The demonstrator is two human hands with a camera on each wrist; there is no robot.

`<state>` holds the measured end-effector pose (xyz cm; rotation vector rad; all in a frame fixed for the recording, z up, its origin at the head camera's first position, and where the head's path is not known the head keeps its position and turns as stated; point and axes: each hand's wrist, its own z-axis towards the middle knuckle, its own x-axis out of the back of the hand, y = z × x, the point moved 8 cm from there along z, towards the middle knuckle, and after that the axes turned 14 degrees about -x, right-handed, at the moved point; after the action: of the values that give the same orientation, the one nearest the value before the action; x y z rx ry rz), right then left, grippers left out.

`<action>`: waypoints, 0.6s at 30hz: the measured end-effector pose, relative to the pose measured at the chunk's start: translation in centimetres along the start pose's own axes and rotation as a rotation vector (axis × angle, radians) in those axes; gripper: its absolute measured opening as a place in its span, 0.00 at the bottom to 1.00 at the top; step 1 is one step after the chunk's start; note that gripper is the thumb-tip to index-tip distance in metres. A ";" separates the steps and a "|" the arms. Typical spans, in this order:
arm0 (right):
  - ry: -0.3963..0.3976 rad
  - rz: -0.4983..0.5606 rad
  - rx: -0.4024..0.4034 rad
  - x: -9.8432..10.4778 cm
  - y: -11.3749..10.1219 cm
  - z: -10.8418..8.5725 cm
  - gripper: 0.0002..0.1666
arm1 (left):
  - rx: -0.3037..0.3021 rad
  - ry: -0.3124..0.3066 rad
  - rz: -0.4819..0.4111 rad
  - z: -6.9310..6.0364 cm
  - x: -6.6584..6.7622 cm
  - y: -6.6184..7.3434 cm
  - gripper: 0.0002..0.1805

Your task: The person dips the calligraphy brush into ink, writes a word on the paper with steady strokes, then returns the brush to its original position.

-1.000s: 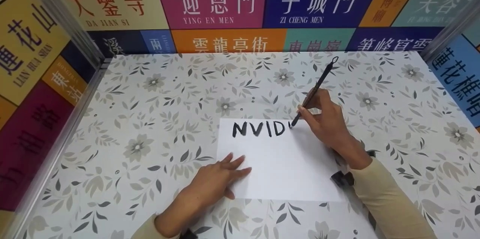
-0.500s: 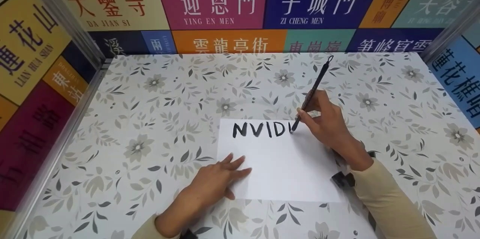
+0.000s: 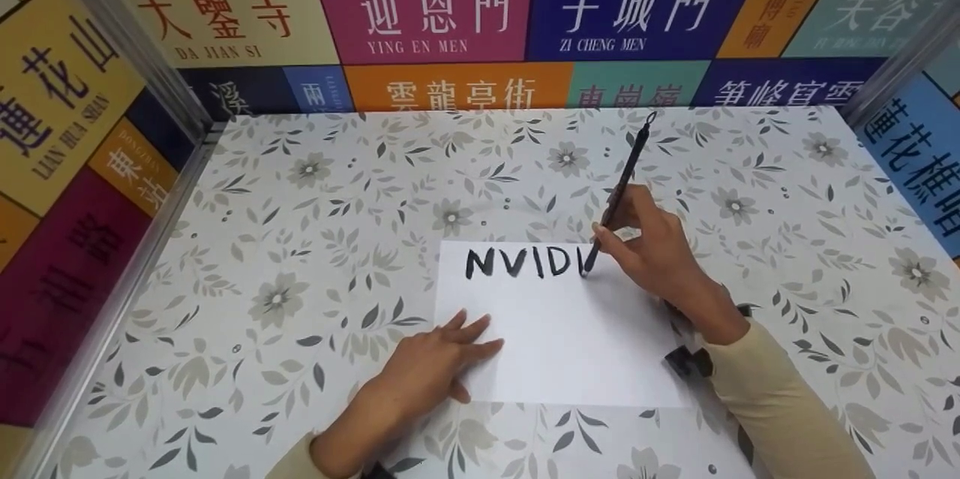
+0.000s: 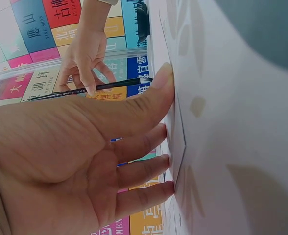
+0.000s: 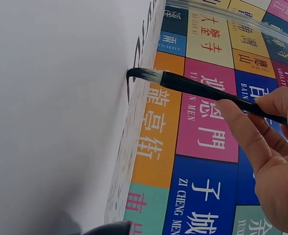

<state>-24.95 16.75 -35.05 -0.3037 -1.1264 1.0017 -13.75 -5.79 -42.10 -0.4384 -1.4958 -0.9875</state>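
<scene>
A white sheet of paper (image 3: 555,344) lies on the patterned table, with black letters (image 3: 517,263) reading "NVID" and a further upright stroke along its top. My right hand (image 3: 652,246) pinches a black brush (image 3: 626,171) between thumb and fingers, its tip touching the paper at the bottom of that stroke. In the right wrist view the bent black bristles of the brush (image 5: 198,88) meet the paper. My left hand (image 3: 431,363) rests on the paper's left edge with spread fingers; the left wrist view shows its thumb and fingertips (image 4: 166,161) against the sheet.
The table's floral cover (image 3: 360,239) surrounds the paper. Behind stands a wall of coloured panels with characters (image 3: 435,6), with more panels at the left and right sides. A dark wrist device (image 3: 686,361) is by the right sleeve.
The brush tip has moved down the sheet, lengthening the stroke after the "D", and the brush's top has swung left. My left hand has stayed in place.
</scene>
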 end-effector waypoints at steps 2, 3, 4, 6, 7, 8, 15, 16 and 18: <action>-0.010 0.001 -0.005 -0.1 0.0 0.0 0.21 | 0.004 -0.002 -0.005 0.0 0.0 0.0 0.38; -0.015 0.002 -0.008 -0.1 0.0 0.0 0.21 | 0.006 -0.004 -0.006 -0.1 0.0 0.0 0.38; -0.019 0.003 -0.012 -0.1 -0.1 0.0 0.21 | 0.006 -0.005 -0.008 -0.1 0.0 0.0 0.38; -0.022 0.005 -0.017 -0.1 -0.1 0.1 0.21 | 0.006 -0.003 -0.011 -0.1 -0.1 0.0 0.38; -0.020 0.006 -0.019 0.0 -0.1 0.1 0.21 | 0.005 -0.003 -0.010 -0.1 -0.1 0.1 0.38; -0.017 0.009 -0.023 0.1 -0.1 0.1 0.21 | 0.004 -0.003 -0.008 -0.1 -0.1 0.1 0.38; 0.070 0.004 -0.036 2.0 0.0 0.3 0.22 | 0.004 -0.004 -0.007 0.0 -0.1 0.1 0.38; 0.088 -0.004 -0.036 2.4 0.0 0.3 0.22 | 0.004 -0.003 -0.008 0.0 -0.1 0.1 0.38; 0.114 -0.007 -0.041 2.9 0.2 0.4 0.22 | 0.004 -0.005 -0.008 0.0 -0.1 0.1 0.38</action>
<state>-25.22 19.03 -33.25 -0.3848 -1.0452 0.9445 -13.66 -5.72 -42.14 -0.4330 -1.5049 -0.9905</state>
